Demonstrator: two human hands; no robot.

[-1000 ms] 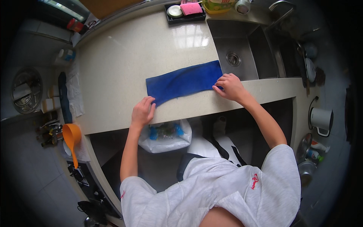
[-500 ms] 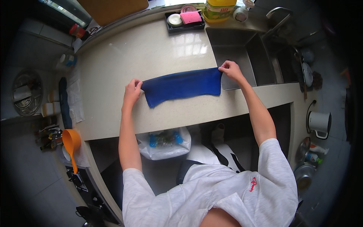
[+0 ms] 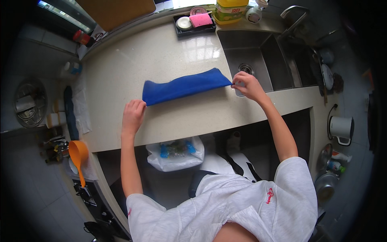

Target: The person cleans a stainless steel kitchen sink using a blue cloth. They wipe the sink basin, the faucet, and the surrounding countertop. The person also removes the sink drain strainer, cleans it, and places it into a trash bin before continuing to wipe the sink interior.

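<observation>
A blue cloth (image 3: 183, 88) stretches between my hands over the pale countertop (image 3: 121, 60). My left hand (image 3: 134, 115) pinches its near left corner. At the other end my right hand (image 3: 248, 85) pinches the right corner, close to the sink's near left edge. The cloth's far edge rises in a soft wave, and its near edge runs fairly straight from hand to hand. Whether its middle touches the counter I cannot tell.
A steel sink (image 3: 242, 52) with a faucet (image 3: 294, 18) lies to the right. At the back stand a black tray (image 3: 195, 30) with a pink sponge and a yellow jug (image 3: 229, 11). An orange ladle (image 3: 78, 155) is at left. Below hangs a white bag (image 3: 175, 163).
Both hands have come nearer to me, the left also moving leftward. The cloth, which hung toward me from its far corners, now extends away from my hands.
</observation>
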